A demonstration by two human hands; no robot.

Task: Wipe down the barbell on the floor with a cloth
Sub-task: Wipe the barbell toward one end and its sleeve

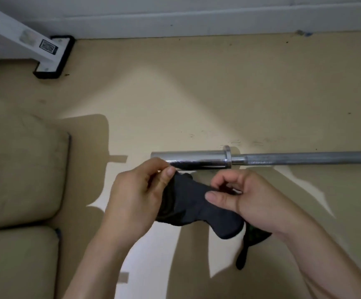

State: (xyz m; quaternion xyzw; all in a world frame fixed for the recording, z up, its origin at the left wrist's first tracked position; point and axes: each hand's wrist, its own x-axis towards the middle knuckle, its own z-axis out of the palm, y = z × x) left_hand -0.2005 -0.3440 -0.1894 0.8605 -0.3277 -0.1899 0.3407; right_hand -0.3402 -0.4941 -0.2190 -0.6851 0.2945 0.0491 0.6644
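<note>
As the barbell (196, 160) is lying on the floor (196, 93) just beyond us, we are holding the dark cloth (196, 210) near its chrome end, with the left hand (136, 195) and right hand (246, 197) each pinching an edge, fingers (168, 174) clenched on the fabric. We are probably stretching it flat — readying a broad wiping face.

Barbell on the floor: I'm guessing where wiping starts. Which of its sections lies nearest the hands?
The thick shiny chrome sleeve, right by the left hand holding the black cloth; the thin dull grey shaft runs away rightward.
</note>
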